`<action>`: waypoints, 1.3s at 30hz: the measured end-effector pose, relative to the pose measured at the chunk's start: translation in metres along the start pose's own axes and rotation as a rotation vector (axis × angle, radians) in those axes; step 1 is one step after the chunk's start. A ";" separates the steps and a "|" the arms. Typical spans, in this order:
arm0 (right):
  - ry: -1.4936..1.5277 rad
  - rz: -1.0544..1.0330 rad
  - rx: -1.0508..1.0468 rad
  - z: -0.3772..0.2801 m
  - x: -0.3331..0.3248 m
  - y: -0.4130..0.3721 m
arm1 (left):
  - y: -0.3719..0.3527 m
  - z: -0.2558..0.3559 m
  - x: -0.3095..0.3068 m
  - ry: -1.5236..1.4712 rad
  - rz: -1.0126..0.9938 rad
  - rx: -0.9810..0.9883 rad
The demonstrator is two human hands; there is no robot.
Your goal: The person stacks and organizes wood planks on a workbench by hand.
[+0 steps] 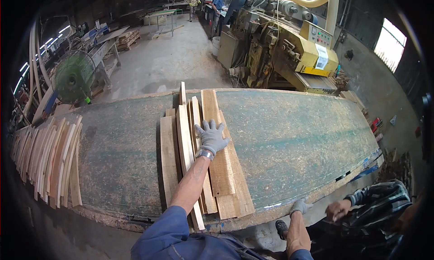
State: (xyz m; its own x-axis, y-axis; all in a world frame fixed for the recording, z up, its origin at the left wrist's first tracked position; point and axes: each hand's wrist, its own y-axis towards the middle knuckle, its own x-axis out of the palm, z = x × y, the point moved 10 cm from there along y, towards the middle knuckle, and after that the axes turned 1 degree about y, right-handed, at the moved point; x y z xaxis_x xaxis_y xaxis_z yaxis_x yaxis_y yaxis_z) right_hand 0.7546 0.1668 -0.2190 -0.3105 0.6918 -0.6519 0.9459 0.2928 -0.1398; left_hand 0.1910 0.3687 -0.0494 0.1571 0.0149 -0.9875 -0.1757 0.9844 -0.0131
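Under my left hand [211, 137]: stacked planks [224, 174], fingers spread flat.
Right hand [299, 207]: on table edge [266, 209] (can't tell its grip).

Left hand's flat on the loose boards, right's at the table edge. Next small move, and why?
Probably slide the left hand to nudge the boards square: they lie fanned and uneven, ends staggered near the table edge. The right hand rests at that edge, seemingly close enough to steady them.
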 end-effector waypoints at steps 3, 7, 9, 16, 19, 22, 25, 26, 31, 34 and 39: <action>-0.011 0.028 -0.025 0.007 0.005 0.011 | 0.000 0.000 0.000 0.008 -0.004 0.005; -0.028 0.027 -0.021 0.013 0.011 0.019 | 0.000 0.000 -0.001 0.008 0.003 0.004; -0.025 0.021 -0.022 0.014 0.012 0.019 | 0.000 0.000 -0.001 0.011 -0.001 0.004; 0.038 0.008 -0.006 -0.002 -0.001 -0.002 | -0.001 0.000 0.000 0.013 0.003 0.005; 0.069 0.020 -0.040 -0.002 0.001 0.001 | 0.000 0.000 -0.001 0.011 -0.005 0.003; 0.031 0.014 -0.016 -0.001 0.000 0.001 | 0.001 0.000 0.001 0.007 -0.008 -0.004; 0.162 0.083 -0.100 -0.001 0.014 0.012 | 0.002 -0.001 0.002 0.021 -0.021 -0.012; 0.259 0.099 -0.144 0.016 0.027 0.024 | 0.000 -0.001 -0.003 0.068 0.096 -0.002; 0.264 0.019 -0.122 0.007 0.020 0.005 | 0.009 0.002 -0.001 0.065 0.255 0.104; 0.081 0.043 0.017 0.002 0.001 -0.011 | 0.013 0.000 0.008 0.222 0.054 -0.004; 0.067 -0.063 0.131 -0.003 -0.008 -0.019 | 0.011 0.002 0.009 0.254 -0.008 -0.008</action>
State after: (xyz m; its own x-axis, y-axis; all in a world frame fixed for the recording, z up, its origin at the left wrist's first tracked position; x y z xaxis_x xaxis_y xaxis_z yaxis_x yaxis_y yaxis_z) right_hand 0.7384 0.1578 -0.2091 -0.3710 0.7189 -0.5878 0.9272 0.2511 -0.2781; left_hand 0.1925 0.3797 -0.0586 -0.0909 -0.0388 -0.9951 -0.1837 0.9827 -0.0216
